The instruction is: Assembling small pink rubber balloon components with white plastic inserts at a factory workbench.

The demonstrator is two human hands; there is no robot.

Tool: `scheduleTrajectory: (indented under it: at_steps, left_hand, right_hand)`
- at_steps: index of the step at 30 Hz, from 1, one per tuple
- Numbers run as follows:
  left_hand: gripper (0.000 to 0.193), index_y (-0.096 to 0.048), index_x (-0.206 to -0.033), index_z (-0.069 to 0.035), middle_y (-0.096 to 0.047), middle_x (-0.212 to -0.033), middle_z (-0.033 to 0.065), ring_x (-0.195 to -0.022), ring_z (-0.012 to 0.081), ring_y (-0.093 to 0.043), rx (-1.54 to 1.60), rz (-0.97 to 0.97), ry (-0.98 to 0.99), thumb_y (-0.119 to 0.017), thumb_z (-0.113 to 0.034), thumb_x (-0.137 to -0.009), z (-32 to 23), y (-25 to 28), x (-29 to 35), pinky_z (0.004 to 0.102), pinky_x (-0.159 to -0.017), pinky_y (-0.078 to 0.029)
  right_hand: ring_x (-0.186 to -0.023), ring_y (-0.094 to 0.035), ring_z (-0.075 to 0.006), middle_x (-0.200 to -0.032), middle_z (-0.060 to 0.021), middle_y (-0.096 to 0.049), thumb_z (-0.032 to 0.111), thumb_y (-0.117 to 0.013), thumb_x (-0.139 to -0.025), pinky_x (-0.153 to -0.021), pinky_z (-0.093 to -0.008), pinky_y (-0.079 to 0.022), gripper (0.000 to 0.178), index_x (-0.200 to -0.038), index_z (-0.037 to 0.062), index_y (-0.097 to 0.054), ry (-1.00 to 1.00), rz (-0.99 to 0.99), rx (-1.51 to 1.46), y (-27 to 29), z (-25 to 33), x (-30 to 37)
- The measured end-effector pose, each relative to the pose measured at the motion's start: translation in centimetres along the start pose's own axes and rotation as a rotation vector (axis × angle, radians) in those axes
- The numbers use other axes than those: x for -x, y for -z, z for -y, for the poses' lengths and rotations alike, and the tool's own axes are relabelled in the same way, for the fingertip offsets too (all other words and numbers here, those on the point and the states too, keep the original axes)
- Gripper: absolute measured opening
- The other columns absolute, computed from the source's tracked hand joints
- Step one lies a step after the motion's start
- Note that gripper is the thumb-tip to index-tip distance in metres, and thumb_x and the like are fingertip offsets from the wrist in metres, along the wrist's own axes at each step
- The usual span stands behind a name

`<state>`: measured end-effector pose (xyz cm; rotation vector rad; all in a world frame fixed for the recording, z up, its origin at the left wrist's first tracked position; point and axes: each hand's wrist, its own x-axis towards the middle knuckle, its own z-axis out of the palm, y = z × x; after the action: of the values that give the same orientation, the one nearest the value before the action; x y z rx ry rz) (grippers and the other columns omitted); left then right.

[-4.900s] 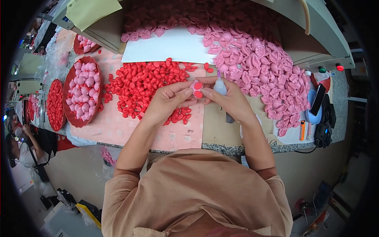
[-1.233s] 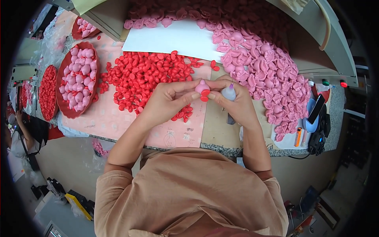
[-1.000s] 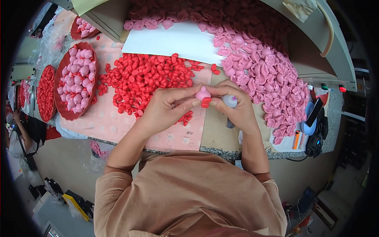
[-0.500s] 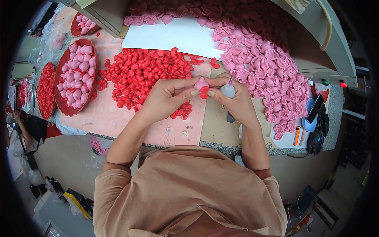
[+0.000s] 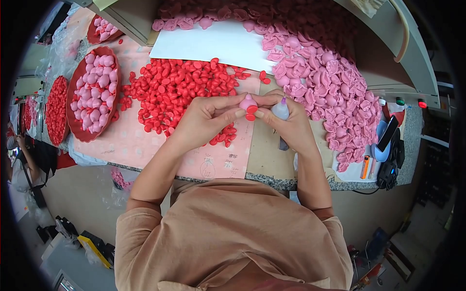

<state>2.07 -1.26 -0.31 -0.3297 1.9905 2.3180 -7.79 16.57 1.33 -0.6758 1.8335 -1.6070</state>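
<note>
Between my two hands, over the table's front half, is a small round pink piece (image 5: 248, 103) with a red piece (image 5: 250, 116) at its lower side. My left hand (image 5: 206, 119) pinches it from the left with thumb and fingertips. From the right, the thumb and index finger of my right hand (image 5: 291, 123) press on the same piece. A translucent squeeze bottle with a purple tip (image 5: 280, 110) is also tucked in my right hand, its tip pointing away from me. Behind my left hand spreads a heap of glossy red pieces (image 5: 179, 87).
Pink ruffled pieces (image 5: 335, 92) pile up at the right and back. At left stand a red scalloped tray (image 5: 73, 123) of joined pink and red pieces and another tray of red pieces (image 5: 57, 111). An orange tube (image 5: 365, 167) and a dark phone (image 5: 387, 133) lie at the right edge.
</note>
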Motion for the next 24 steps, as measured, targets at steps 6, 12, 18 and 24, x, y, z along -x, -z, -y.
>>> scheduleTrajectory:
  at_steps: [6,12,18,24]
  left_hand:
    - [0.033,-0.057,-0.119,0.0,-0.063,-0.087,-0.0026,-0.074,-0.0003,-0.052,0.0,-0.01,-0.005,-0.061,-0.009,-0.088,-0.1,-0.1,-0.1,0.0166,-0.063,-0.046]
    - [0.034,-0.056,-0.12,-0.001,-0.065,-0.094,0.0008,-0.082,0.0028,-0.057,0.048,0.026,0.012,-0.061,-0.008,-0.087,0.2,0.2,-0.4,0.0188,-0.07,-0.049]
    - [0.04,-0.049,-0.127,-0.002,-0.065,-0.098,0.0064,-0.087,0.0085,-0.061,0.217,0.067,0.09,-0.058,-0.012,-0.089,-1.3,-0.1,-0.7,0.0233,-0.077,-0.052]
    - [0.041,-0.047,-0.129,-0.002,-0.064,-0.101,0.0097,-0.088,0.0149,-0.064,0.287,0.055,0.189,-0.055,-0.013,-0.091,-0.8,0.3,-0.9,0.0294,-0.078,-0.055]
  right_hand:
    - [-0.085,-0.054,-0.0109,-0.092,-0.0029,-0.058,0.006,-0.067,-0.081,-0.077,-0.0254,-0.042,0.021,-0.101,0.0002,-0.064,-0.009,0.002,0.002,0.1,-0.1,0.0]
    - [-0.082,-0.056,-0.0098,-0.091,-0.002,-0.06,0.009,-0.065,-0.083,-0.074,-0.0235,-0.044,0.022,-0.103,-0.0001,-0.063,-0.075,0.006,-0.04,0.1,0.1,0.1]
    - [-0.081,-0.061,-0.0113,-0.097,-0.0065,-0.063,0.013,-0.062,-0.087,-0.073,-0.0238,-0.05,0.029,-0.111,-0.0025,-0.057,-0.175,-0.027,-0.262,-0.4,-0.4,-0.1]
    - [-0.082,-0.063,-0.0126,-0.096,-0.0089,-0.064,0.012,-0.06,-0.088,-0.074,-0.0247,-0.051,0.029,-0.112,-0.0042,-0.056,-0.131,-0.025,-0.263,-0.5,-0.1,0.1]
